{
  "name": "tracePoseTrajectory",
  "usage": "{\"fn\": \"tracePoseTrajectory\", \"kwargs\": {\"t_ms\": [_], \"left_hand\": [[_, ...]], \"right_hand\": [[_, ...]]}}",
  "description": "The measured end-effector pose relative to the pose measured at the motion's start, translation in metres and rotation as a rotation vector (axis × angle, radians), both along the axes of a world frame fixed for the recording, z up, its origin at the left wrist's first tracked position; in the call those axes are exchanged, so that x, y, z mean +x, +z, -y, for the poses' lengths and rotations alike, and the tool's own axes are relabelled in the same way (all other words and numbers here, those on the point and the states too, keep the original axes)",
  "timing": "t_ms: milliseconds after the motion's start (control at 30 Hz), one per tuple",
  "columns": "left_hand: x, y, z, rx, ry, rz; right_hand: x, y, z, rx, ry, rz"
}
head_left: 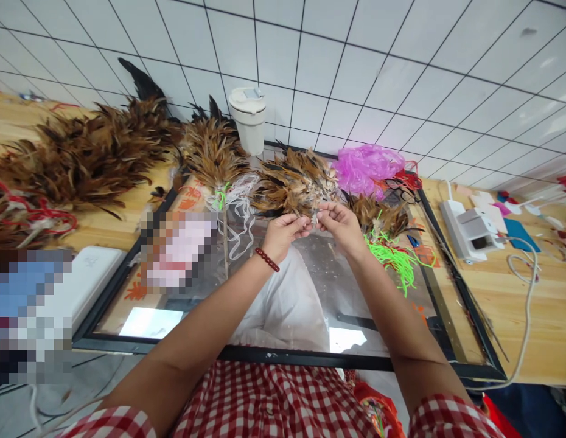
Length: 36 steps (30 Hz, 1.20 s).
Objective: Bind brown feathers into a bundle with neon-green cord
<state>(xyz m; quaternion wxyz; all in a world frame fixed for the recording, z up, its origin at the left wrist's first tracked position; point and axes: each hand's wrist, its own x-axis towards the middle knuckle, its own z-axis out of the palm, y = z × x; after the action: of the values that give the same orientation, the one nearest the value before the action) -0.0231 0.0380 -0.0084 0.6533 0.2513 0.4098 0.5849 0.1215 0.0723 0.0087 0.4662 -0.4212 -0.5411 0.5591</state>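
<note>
My left hand, with a dark red bead bracelet at the wrist, is closed in a pinch over the glass-topped frame. My right hand pinches close beside it, the fingertips almost meeting. A small pale, fluffy feather shows between the two sets of fingertips; its full shape is partly hidden. Just beyond the hands lies a heap of loose brown feathers. To the right, a smaller bunch of brown feathers lies by bright green string.
A feather duster with white ribbon lies left of the heap. A white lidded cup stands behind. Pink plastic sits back right. Many feather bundles cover the left. A white power strip and cable lie right.
</note>
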Motion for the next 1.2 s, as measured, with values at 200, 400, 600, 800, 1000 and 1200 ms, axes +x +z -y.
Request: {"fn": "tracePoseTrajectory", "kwargs": {"t_ms": [200,400,600,800,1000,1200], "left_hand": [[0.002,0.0,0.002,-0.071,-0.103,-0.023],[0.0,0.003,0.003,-0.129,-0.2,0.026],[-0.002,0.01,0.002,-0.188,-0.207,0.051],[-0.002,0.009,0.002,-0.201,-0.197,0.07],[-0.004,0.004,0.001,-0.153,-0.141,0.149],[-0.001,0.004,0.001,-0.134,-0.081,0.171]], "right_hand": [[-0.002,-0.007,0.006,0.279,-0.038,0.108],[-0.004,-0.011,0.01,0.495,-0.071,0.287],[-0.003,-0.012,0.007,0.418,-0.057,0.252],[0.003,-0.006,0.01,0.44,-0.023,0.36],[0.009,0.0,0.01,0.427,0.105,0.33],[0.013,-0.002,0.007,0.743,0.148,0.572]]}}
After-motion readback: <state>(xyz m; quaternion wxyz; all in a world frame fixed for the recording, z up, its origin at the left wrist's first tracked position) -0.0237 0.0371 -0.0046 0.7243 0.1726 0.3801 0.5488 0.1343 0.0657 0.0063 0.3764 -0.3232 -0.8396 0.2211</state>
